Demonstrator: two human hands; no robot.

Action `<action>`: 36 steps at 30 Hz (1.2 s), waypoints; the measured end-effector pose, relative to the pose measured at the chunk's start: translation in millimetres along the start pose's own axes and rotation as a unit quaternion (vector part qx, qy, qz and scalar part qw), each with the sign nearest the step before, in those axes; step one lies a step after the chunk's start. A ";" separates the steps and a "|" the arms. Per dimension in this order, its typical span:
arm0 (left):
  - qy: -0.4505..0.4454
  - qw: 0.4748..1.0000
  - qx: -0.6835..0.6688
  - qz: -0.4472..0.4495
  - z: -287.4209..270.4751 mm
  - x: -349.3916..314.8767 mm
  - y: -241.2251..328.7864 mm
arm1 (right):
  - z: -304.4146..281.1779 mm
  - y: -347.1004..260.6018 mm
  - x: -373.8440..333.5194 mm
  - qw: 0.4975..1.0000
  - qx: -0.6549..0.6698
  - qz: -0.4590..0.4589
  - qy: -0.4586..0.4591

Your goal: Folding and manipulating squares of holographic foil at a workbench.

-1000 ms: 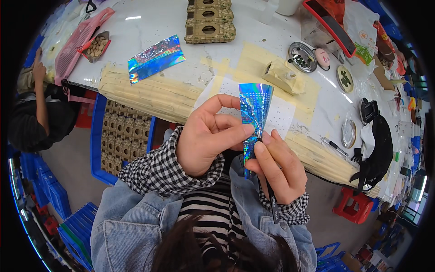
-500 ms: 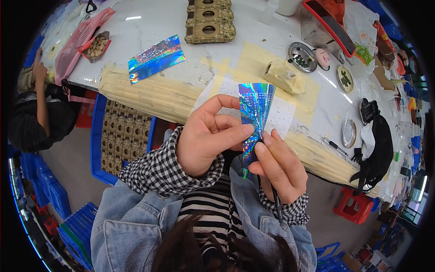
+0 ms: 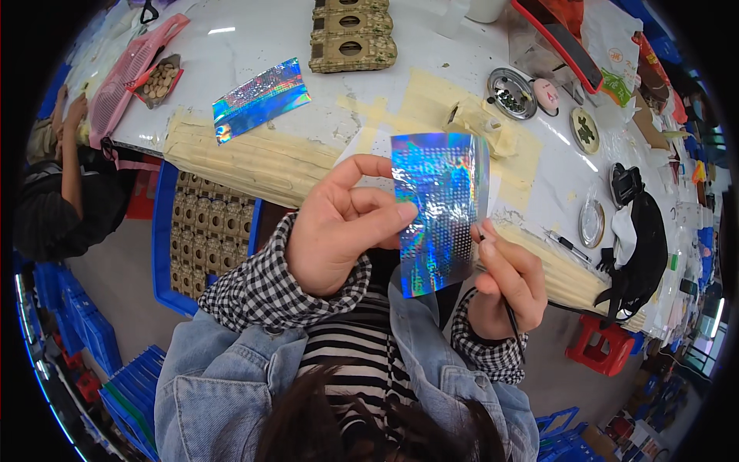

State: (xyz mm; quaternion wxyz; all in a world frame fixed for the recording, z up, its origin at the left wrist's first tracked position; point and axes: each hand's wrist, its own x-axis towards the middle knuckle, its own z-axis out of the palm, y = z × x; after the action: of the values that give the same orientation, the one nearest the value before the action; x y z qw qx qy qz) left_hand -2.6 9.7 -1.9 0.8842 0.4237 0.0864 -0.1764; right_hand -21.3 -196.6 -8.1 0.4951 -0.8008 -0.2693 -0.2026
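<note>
My left hand (image 3: pixel 346 223) pinches the left edge of a shiny blue holographic sheet (image 3: pixel 439 223) covered in rows of small marks. The sheet is held up nearly flat in front of my chest. At its right edge, my right hand (image 3: pixel 508 281) is closed around a slim black tool (image 3: pixel 511 319) with a pointed tip; its exact kind is hard to make out. The tip is close to the sheet's edge, and I cannot tell whether it touches. A second holographic sheet (image 3: pixel 262 100) lies on the table to the left.
Camouflage-patterned cases (image 3: pixel 352 50) stand at the back. A yellowish block (image 3: pixel 485 127), a round metal dish (image 3: pixel 512 94) and a red-framed phone (image 3: pixel 558 42) are to the right. A blue crate (image 3: pixel 164 262) of similar cases sits below left. Another person (image 3: pixel 69 185) works far left.
The sheet has gone from curled and pinched together to spread out flat. My right hand has moved right with the black tool, away from my left hand.
</note>
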 end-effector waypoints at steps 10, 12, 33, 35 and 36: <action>0.063 0.988 -0.024 0.138 -26.3 -2.5 25.2 | -12.6 33.3 -12.6 0.950 -0.301 -0.042 -0.072; 0.062 0.987 -0.027 0.146 -27.1 -2.7 25.4 | -10.6 36.9 -11.9 0.946 -0.312 -0.047 -0.070; 0.050 0.987 -0.030 0.149 -35.8 -2.3 30.8 | -46.5 30.9 19.2 0.986 -0.132 0.062 -0.086; 0.048 0.987 -0.028 0.151 -36.8 -3.5 30.7 | -54.0 31.2 19.2 0.988 -0.087 0.110 -0.066; 0.048 0.987 -0.025 0.150 -35.4 -3.8 31.1 | -58.3 29.2 26.1 0.989 -0.096 0.092 -0.057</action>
State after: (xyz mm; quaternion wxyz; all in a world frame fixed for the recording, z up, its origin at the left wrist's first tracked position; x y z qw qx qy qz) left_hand 5.8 56.2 -0.6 0.9058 0.4178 0.0683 -0.0186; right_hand 13.9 -253.8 12.3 0.4163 -0.8762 -0.2018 -0.1350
